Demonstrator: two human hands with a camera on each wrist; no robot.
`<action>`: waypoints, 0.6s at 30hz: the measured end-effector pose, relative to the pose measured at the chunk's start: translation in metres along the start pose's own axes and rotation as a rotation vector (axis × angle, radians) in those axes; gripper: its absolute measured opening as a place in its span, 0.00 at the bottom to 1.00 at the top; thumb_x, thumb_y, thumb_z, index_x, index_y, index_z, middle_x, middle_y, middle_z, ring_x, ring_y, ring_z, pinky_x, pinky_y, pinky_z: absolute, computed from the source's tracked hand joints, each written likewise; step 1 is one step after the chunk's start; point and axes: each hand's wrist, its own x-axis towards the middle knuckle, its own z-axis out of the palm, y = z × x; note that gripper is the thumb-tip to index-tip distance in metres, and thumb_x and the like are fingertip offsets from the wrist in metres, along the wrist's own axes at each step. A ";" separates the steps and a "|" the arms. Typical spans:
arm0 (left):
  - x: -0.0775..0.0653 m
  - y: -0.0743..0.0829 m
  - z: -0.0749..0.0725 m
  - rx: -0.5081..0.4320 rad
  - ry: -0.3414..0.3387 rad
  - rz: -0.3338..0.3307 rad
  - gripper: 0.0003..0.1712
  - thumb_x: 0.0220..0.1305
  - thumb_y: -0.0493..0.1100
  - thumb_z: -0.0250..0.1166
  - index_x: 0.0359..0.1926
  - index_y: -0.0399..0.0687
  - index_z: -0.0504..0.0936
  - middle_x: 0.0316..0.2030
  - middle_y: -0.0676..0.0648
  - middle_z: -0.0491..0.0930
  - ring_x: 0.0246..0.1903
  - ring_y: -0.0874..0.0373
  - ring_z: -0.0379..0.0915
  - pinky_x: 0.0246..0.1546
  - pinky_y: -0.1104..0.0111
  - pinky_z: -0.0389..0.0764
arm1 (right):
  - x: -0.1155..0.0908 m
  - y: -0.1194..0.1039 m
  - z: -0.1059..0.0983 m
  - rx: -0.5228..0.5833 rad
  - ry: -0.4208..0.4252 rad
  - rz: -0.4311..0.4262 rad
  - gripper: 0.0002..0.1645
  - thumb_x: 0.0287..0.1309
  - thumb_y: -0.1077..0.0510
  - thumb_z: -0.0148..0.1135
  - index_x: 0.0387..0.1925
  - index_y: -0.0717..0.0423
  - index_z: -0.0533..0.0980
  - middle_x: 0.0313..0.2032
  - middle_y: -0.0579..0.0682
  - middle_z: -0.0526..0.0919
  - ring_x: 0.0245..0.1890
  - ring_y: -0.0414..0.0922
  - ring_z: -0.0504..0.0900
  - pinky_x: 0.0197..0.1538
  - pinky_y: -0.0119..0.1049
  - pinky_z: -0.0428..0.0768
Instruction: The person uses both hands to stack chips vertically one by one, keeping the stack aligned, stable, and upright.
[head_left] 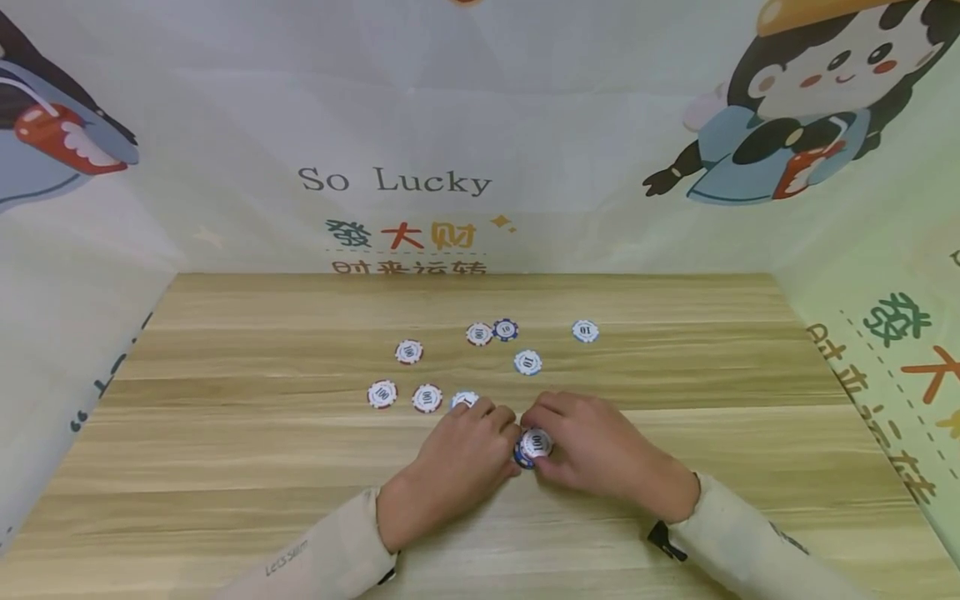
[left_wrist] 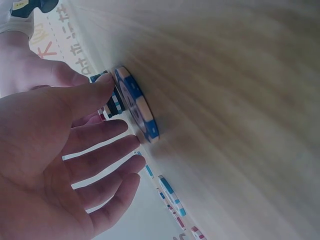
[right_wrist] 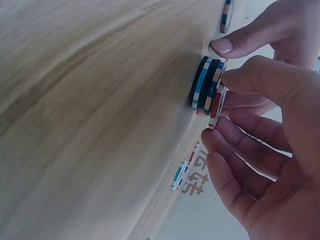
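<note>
On the wood-grain surface [head_left: 247, 433], a person's left hand [head_left: 461, 454] curved beside a short stack of poker chips [head_left: 522, 457]; I couldn't tell whether it gripped. The right hand [head_left: 596, 442] pinched the stack's red-edged top chip [right_wrist: 216, 109]. The stack stood upright, faces up, its axis vertical. Eight loose chips [head_left: 427, 397] lay flat beyond. The right wrist view showed the stack's layered edges; the left wrist view, a blue-and-cream chip [left_wrist: 137, 106] that the head view hid.
</note>
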 end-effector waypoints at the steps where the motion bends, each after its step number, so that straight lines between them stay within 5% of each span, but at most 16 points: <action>1: 0.000 0.000 0.000 0.001 0.001 0.000 0.23 0.71 0.61 0.75 0.50 0.47 0.92 0.48 0.49 0.88 0.46 0.52 0.81 0.42 0.60 0.85 | 0.000 -0.001 0.000 0.002 -0.002 0.000 0.21 0.53 0.57 0.81 0.48 0.57 0.86 0.44 0.47 0.88 0.40 0.44 0.87 0.45 0.41 0.88; 18: -0.001 0.000 0.001 0.006 0.037 0.003 0.23 0.68 0.60 0.77 0.48 0.46 0.92 0.45 0.50 0.87 0.44 0.53 0.81 0.40 0.60 0.84 | 0.002 -0.003 0.003 0.005 -0.009 -0.015 0.20 0.54 0.57 0.82 0.47 0.57 0.86 0.42 0.47 0.88 0.38 0.43 0.87 0.42 0.38 0.88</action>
